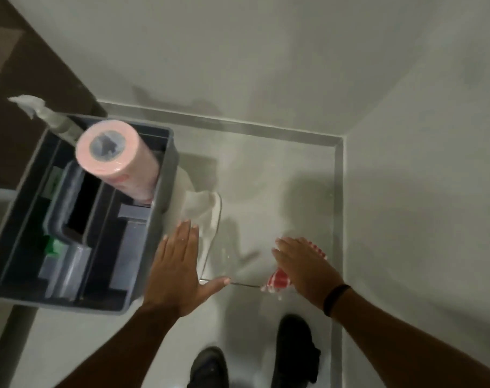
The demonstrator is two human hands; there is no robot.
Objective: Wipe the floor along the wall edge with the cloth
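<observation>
A red-and-white checked cloth (277, 281) lies on the pale floor (255, 208) under my right hand (302, 270), which presses flat on it with fingers spread; cloth edges show beyond the fingers and below the palm. It sits close to the right wall's metal skirting strip (338, 219). My left hand (179, 267) rests flat on the floor, fingers apart, beside the grey caddy, holding nothing. The back wall's skirting (224, 123) runs across the top of the floor area.
A grey cleaning caddy (160, 219) stands at the left with a pink roll (118, 161), a spray bottle (36, 107) and bins inside. White cloth or paper (202, 208) lies by its side. My two dark shoes (297, 348) are at the bottom.
</observation>
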